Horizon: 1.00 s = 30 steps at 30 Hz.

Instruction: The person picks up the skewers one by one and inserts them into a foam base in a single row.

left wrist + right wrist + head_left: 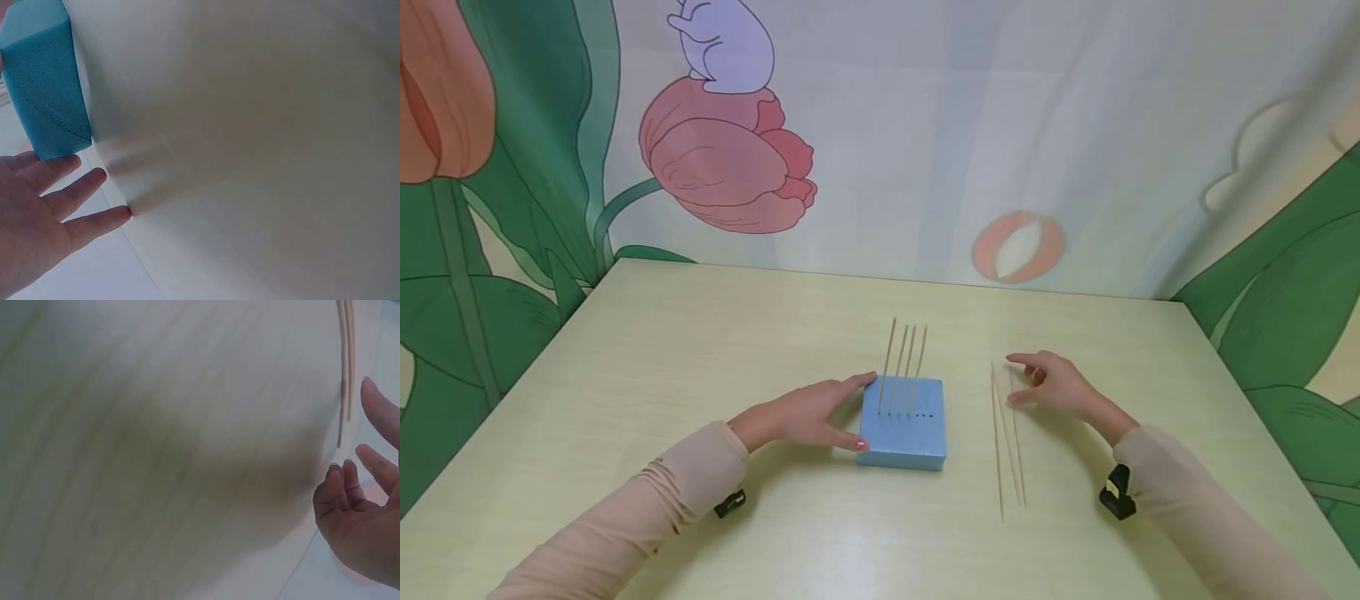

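A square blue block (pixel 902 437) lies on the table, with several thin wooden sticks (pixel 887 360) upright in a row of holes on its top. Three dark holes show to their right. My left hand (pixel 808 412) holds the block at its left side, thumb at the near corner and index finger at the far one; the left wrist view shows the other fingers spread. Three loose sticks (pixel 997 450) lie lengthwise right of the block. Just beside their far ends is my right hand (pixel 1060 387), thumb and index finger apart, holding nothing.
The pale wooden table (pixel 700 333) reaches back to a printed cloth backdrop (pixel 887 150) with flowers and leaves. A dark strap piece (pixel 1117 493) sits at the right wrist, another (pixel 730 503) at the left.
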Motion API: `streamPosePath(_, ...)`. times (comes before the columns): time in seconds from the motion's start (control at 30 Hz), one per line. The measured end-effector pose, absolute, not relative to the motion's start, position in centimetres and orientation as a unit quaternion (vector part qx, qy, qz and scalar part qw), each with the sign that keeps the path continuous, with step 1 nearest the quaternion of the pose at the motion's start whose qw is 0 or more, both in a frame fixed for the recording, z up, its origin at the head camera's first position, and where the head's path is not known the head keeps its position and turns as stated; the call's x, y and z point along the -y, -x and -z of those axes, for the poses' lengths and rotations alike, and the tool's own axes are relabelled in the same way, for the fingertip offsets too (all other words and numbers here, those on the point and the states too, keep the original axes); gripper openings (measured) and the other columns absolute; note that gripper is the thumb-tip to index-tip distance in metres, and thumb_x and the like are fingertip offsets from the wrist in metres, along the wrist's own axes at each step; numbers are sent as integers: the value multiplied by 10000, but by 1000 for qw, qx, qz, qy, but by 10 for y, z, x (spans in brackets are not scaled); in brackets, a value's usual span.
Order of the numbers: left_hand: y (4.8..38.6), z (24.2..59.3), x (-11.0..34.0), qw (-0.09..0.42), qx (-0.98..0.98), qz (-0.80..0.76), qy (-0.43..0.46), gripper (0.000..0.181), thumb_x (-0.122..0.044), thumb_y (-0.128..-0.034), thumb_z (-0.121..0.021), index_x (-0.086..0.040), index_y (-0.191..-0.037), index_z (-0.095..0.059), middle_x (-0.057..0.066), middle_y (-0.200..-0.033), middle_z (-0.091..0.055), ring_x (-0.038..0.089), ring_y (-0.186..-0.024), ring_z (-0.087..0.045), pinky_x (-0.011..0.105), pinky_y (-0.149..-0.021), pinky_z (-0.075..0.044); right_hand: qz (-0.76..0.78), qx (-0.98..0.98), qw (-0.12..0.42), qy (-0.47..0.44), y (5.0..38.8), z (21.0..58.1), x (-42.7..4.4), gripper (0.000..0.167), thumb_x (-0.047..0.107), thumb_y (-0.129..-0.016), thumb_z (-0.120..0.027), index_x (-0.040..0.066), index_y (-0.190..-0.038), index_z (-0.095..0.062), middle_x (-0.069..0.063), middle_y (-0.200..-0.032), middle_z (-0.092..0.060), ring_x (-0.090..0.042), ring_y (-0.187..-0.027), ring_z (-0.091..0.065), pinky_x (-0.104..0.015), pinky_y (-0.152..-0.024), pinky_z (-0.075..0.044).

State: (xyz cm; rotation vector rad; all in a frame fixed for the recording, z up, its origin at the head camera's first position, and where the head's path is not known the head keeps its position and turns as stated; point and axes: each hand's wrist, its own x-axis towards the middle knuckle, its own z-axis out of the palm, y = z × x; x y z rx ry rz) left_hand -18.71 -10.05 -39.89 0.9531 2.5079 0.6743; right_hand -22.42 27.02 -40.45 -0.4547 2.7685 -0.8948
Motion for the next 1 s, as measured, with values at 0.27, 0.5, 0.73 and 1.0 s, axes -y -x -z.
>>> streamPosePath(0.27,187,398,100,188,-891,-237,-339,960,-518,-767,-659,-99,-1462,-145,95,-1428,-343,257,-1297,-322,399,-1040,-279,272,-941,122,161,225,408,-277,761,218,-719,-779,-73,-1318,-412,-152,-921,-433,-229,-778,-386,-311,-660,-351)
streamPosePath(0.5,188,400,100,186,-891,-238,-339,966,-524,-764,-658,-97,-1462,-146,98,-1424,-348,258,-1293,-328,397,-1041,-279,269,-939,128,173,229,411,-277,744,228,-730,-770,-74,-1312,-420,-156,-944,-452,-227,-776,-391,-313,-661,-352)
streamPosePath(0.73,186,397,100,186,-893,-233,-338,953,-512,-769,-661,-94,-1460,-154,105,-1422,-350,271,-1292,-328,406,-1039,-279,275,-936,140,172,230,410,-276,732,216,-726,-773,-59,-1310,-428,-162,-965,-457,-233,-785,-396,-319,-664,-354)
streamPosePath(1.0,187,395,100,188,-898,-226,-327,967,-539,-758,-655,-114,-1465,-149,87,-1423,-352,259,-1290,-333,409,-1028,-295,314,-925,143,157,233,412,-276,661,150,-698,-793,-60,-1217,-441,-156,-975,-447,-250,-822,-403,-345,-712,-355)
